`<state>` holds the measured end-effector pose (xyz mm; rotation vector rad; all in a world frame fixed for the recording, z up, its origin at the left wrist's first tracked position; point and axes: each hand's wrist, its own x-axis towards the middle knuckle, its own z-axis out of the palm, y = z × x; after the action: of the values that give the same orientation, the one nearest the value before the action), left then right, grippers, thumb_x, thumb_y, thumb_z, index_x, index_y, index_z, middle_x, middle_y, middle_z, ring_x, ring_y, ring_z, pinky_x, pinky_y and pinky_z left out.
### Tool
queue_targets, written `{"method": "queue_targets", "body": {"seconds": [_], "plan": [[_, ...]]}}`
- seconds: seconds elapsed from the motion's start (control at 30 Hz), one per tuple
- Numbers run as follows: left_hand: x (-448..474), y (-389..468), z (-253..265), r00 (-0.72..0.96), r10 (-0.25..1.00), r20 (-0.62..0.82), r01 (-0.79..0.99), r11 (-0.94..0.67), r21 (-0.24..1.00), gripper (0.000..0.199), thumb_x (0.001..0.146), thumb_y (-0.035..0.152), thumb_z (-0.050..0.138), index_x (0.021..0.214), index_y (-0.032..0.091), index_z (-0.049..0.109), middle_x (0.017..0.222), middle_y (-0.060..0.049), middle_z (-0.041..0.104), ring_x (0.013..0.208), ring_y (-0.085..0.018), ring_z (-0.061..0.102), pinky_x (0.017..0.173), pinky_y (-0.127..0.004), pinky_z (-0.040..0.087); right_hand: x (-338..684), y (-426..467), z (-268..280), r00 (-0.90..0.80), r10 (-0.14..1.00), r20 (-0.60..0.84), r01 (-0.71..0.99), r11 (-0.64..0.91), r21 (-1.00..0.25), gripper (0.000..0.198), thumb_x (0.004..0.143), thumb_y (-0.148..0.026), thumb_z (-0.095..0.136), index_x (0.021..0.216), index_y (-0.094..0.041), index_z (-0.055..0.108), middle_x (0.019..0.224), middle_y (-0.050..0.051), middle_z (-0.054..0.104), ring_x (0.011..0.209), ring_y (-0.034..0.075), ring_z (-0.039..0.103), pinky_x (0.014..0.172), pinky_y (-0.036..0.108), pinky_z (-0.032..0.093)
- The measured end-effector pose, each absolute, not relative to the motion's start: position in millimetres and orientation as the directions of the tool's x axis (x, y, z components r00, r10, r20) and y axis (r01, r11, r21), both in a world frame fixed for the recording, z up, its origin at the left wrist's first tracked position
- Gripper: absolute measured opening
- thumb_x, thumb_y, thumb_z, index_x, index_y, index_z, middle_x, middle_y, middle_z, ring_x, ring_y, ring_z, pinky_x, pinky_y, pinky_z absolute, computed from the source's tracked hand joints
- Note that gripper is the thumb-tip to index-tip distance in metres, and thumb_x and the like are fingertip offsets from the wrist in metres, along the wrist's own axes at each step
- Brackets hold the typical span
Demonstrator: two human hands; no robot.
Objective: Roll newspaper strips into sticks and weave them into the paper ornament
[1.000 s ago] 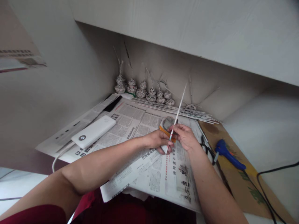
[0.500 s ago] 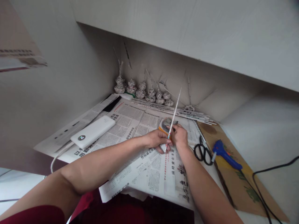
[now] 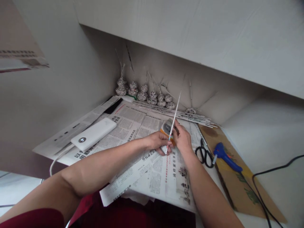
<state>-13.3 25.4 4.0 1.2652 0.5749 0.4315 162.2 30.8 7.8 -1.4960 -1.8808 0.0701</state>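
My left hand [image 3: 159,141] pinches the lower end of a thin rolled paper stick [image 3: 175,117] that slants up and away. Close on its right side, my right hand [image 3: 182,136] has its fingers curled against the same stick. The lower part of the stick widens into a strip of printed paper between the fingers. Just behind the hands lies a grey and orange object [image 3: 167,126], partly covered by them; its kind I cannot make out. Newspaper sheets [image 3: 128,126] spread under both hands.
Several woven paper gourds [image 3: 142,92] line the back wall, with a bundle of paper sticks [image 3: 190,116] before them. On the left is a white power bank [image 3: 95,133] with a cable. Black scissors [image 3: 204,156] and a blue glue gun [image 3: 226,157] lie right, by cardboard [image 3: 251,193].
My right hand has loosened and its fingers have extended slightly along the stick. The left hand keeps its pinch. The view has shifted slightly.
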Motion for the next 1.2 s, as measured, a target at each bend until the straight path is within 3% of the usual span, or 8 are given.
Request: {"method": "queue_targets", "body": {"seconds": [0.1,0.17,0.27,0.33,0.6,0.77,0.93,1.2], "plan": [[-13.6,26.5,2.8,0.787,0.598,-0.154,-0.006,0.256,0.967,0.047,0.068,0.054,0.067,0.087,0.012,0.062,0.076,-0.006,0.063,0.071,-0.017,0.063,0.061,-0.031,0.052,160.8,25.8,22.4,0.104,0.857,0.505,0.655,0.323,-0.683,0.037,0.084,-0.047,0.050,0.103,-0.022,0.070,0.097,0.009,0.066,0.089,0.024,0.059,0.077,0.033,0.045],[-13.8,26.3,3.8,0.786,0.599,-0.149,-0.009,0.252,0.968,0.047,0.069,0.054,0.066,0.088,0.012,0.062,0.076,-0.007,0.063,0.072,-0.017,0.063,0.061,-0.032,0.052,160.3,24.2,28.2,0.138,0.952,0.275,0.423,0.194,-0.885,0.044,0.080,-0.056,0.052,0.087,-0.018,0.072,0.081,0.009,0.067,0.068,0.019,0.058,0.057,0.029,0.044],[-13.7,25.4,5.8,0.780,0.611,-0.137,-0.013,0.234,0.972,0.046,0.070,0.053,0.066,0.090,0.012,0.062,0.078,-0.007,0.063,0.073,-0.017,0.063,0.060,-0.031,0.053,160.0,22.3,30.0,-0.120,0.988,-0.102,0.133,-0.085,-0.987,0.049,0.076,-0.059,0.056,0.092,-0.016,0.071,0.066,0.006,0.063,0.048,0.012,0.050,0.040,0.023,0.031],[-13.2,24.9,6.0,0.778,0.614,-0.132,-0.016,0.229,0.973,0.045,0.070,0.052,0.067,0.091,0.012,0.061,0.077,-0.007,0.063,0.072,-0.017,0.062,0.060,-0.031,0.053,159.1,21.1,28.2,-0.259,0.951,-0.166,0.054,-0.158,-0.986,0.043,0.074,-0.053,0.063,0.096,-0.016,0.071,0.062,0.003,0.061,0.046,0.009,0.049,0.040,0.021,0.031],[-12.3,21.9,8.5,0.775,0.610,-0.164,0.015,0.242,0.970,0.044,0.066,0.050,0.070,0.085,0.011,0.061,0.077,-0.007,0.063,0.074,-0.018,0.064,0.061,-0.032,0.052,153.9,21.6,23.0,-0.116,0.976,-0.185,-0.100,-0.197,-0.975,0.028,0.062,-0.040,0.078,0.076,-0.017,0.072,0.062,0.000,0.063,0.044,0.007,0.047,0.041,0.021,0.035],[-12.5,21.5,9.5,0.771,0.609,-0.185,0.033,0.252,0.967,0.048,0.062,0.052,0.072,0.085,0.011,0.062,0.076,-0.007,0.064,0.074,-0.019,0.064,0.062,-0.032,0.052,160.4,20.8,26.5,-0.245,0.955,-0.164,-0.059,-0.184,-0.981,0.030,0.068,-0.041,0.074,0.087,-0.018,0.073,0.080,0.005,0.069,0.064,0.013,0.059,0.056,0.026,0.045],[-11.9,22.9,6.5,0.767,0.613,-0.189,0.026,0.265,0.964,0.047,0.062,0.050,0.073,0.085,0.010,0.063,0.076,-0.007,0.064,0.072,-0.017,0.063,0.063,-0.031,0.052,160.6,22.9,27.4,-0.099,0.991,-0.089,-0.102,-0.099,-0.990,0.020,0.059,-0.034,0.081,0.065,-0.019,0.070,0.073,0.002,0.068,0.073,0.015,0.061,0.069,0.028,0.047],[-11.3,21.0,9.3,0.779,0.597,-0.191,0.025,0.275,0.961,0.048,0.063,0.050,0.072,0.087,0.010,0.063,0.076,-0.006,0.063,0.071,-0.017,0.063,0.061,-0.031,0.051,162.2,23.3,27.8,-0.144,0.989,-0.027,0.026,-0.023,-0.999,0.022,0.066,-0.038,0.075,0.075,-0.018,0.072,0.081,0.004,0.071,0.081,0.019,0.063,0.081,0.033,0.045]]}}
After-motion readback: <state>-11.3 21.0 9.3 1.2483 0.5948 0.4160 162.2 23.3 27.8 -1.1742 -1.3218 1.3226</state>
